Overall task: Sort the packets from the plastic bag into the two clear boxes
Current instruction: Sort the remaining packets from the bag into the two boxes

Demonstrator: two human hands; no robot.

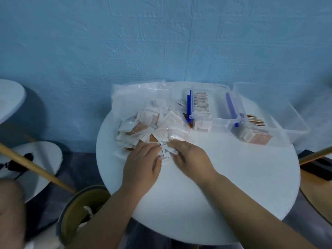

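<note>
While our left hand [142, 162] rests straight-fingered on packets [143, 126] spilling from the plastic bag [136, 97] at the far left edge of the table [233, 168], our right hand [190, 157] pinches a few white ones; clear boxes [218, 121] stand far right.

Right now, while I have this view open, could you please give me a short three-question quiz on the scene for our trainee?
1. True or false: the blue-latched box is empty.
2. Where are the left hand and right hand? A. inside a box; B. at the near edge of the loose packets; C. raised in the air.
3. Fill in: the plastic bag lies to the ___ of the blue-latched box, and the other clear box lies to its right.
Key: 1 false, it holds packets; 2 B; 3 left.
</note>
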